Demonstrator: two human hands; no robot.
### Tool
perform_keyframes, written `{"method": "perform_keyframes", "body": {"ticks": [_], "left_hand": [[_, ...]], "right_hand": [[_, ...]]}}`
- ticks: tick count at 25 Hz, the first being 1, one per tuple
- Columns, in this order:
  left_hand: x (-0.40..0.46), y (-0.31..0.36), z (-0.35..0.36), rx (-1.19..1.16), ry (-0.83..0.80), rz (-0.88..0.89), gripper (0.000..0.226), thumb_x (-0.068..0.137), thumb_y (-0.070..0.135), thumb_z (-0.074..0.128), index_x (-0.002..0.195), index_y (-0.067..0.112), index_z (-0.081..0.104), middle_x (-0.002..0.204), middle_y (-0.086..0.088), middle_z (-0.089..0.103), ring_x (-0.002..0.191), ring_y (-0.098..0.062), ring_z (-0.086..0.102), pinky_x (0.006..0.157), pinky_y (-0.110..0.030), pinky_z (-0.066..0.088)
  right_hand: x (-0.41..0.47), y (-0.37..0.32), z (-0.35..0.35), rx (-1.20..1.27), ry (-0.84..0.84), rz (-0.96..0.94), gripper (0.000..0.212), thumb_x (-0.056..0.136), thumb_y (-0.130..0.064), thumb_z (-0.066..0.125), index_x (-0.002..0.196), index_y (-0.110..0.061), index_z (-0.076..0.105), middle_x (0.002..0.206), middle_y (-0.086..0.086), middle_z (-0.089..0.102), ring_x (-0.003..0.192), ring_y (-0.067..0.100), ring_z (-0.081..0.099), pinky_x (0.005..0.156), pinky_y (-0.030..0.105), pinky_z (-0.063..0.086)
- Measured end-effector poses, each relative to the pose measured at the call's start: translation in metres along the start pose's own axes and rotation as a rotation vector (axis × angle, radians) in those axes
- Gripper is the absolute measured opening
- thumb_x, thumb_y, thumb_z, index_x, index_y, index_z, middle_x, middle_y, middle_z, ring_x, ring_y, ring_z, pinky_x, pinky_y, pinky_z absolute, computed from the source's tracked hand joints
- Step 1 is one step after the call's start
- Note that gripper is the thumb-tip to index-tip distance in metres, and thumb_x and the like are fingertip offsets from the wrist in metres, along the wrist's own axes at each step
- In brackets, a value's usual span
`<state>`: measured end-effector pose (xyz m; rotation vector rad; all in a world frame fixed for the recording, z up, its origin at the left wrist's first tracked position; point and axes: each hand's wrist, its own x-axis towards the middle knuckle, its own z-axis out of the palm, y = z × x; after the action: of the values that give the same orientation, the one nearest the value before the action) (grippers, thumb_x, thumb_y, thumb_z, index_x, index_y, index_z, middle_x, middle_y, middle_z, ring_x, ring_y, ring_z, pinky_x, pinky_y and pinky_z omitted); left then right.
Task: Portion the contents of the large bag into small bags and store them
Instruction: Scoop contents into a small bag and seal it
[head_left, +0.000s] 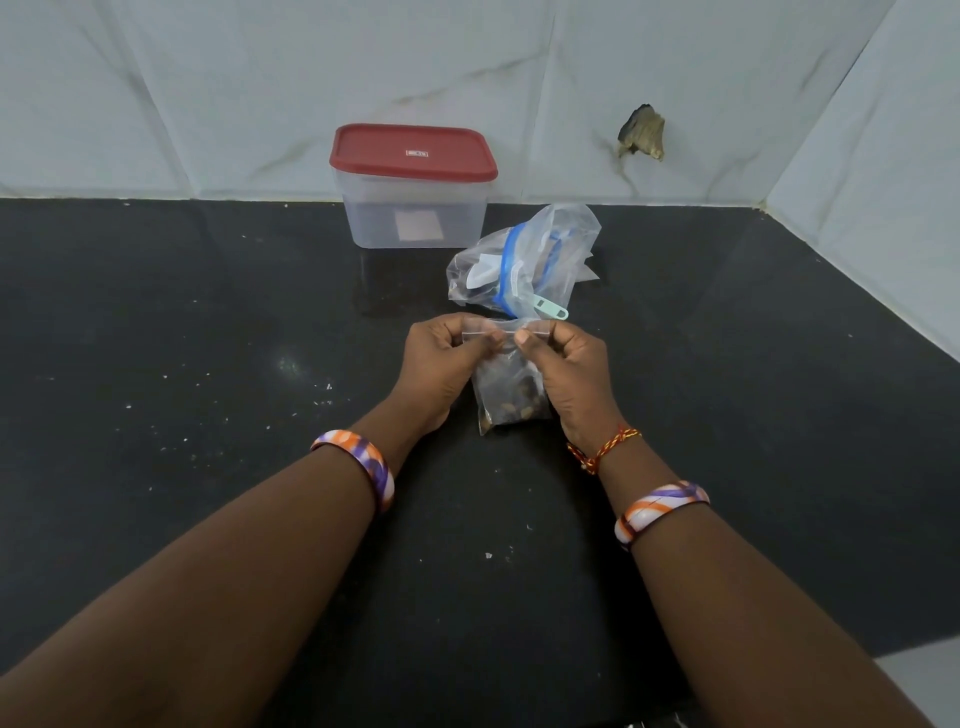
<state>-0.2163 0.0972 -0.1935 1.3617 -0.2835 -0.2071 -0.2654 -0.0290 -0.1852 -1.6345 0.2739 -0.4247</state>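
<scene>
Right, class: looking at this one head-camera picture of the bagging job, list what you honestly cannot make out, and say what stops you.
Head view only:
- Small bag: whether its seal is closed; the left hand and right hand pinch and cover the top.
- Its brown contents: too small to identify.
- Large bag: how much remains, hidden by crumpled plastic.
- Red-lidded container: contents unclear through frosted walls; lid label too small to read.
- Scoop: only its handle shows.

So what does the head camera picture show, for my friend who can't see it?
Two hands, left hand and right hand, pinch the top of a small bag holding brown bits, over a black counter. Behind lie a large bag and a red-lidded container.
</scene>
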Motion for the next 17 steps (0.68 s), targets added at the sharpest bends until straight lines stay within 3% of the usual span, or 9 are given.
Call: {"method": "perform_keyframes", "body": {"ticks": [3,7,10,17], "left_hand": [[-0.0012,-0.0007,0.001,-0.045,-0.006,0.028,0.01,0.083,-0.001,0.063,0.085,0.007,0.068,0.07,0.003,0.073,0.068,-0.007,0.069,0.069,-0.022,0.058],[-0.0009,-0.0015,0.0013,-0.063,0.001,0.031,0.008,0.083,0.001,0.064,0.087,0.006,0.068,0.073,0.002,0.074,0.071,-0.008,0.07,0.069,-0.022,0.058],[0.0007,-0.0025,-0.0001,-0.022,-0.012,0.031,0.006,0.084,0.004,0.063,0.086,0.007,0.068,0.082,-0.005,0.071,0.075,-0.011,0.068,0.072,-0.024,0.057],[0.0001,-0.0015,0.001,-0.007,-0.018,0.023,0.008,0.084,0.001,0.062,0.083,0.007,0.067,0.081,-0.006,0.068,0.072,-0.008,0.067,0.07,-0.022,0.057]], "right_hand": [[-0.0003,0.0007,-0.0014,0.039,0.045,0.009,0.007,0.083,-0.01,0.066,0.083,-0.017,0.069,0.075,-0.001,0.068,0.067,0.004,0.064,0.064,0.017,0.055],[-0.0006,0.0,-0.0039,0.078,0.032,0.004,0.015,0.082,-0.008,0.067,0.097,-0.006,0.069,0.082,0.0,0.069,0.072,0.003,0.067,0.068,0.019,0.056],[-0.0017,-0.0022,-0.0024,0.098,0.013,0.003,0.009,0.083,-0.007,0.065,0.091,-0.008,0.07,0.081,0.001,0.07,0.074,0.006,0.068,0.069,0.021,0.057],[-0.0002,-0.0009,-0.0011,0.039,0.01,0.033,0.006,0.086,-0.012,0.063,0.085,-0.015,0.069,0.081,0.001,0.069,0.078,0.013,0.066,0.069,0.025,0.057]]}}
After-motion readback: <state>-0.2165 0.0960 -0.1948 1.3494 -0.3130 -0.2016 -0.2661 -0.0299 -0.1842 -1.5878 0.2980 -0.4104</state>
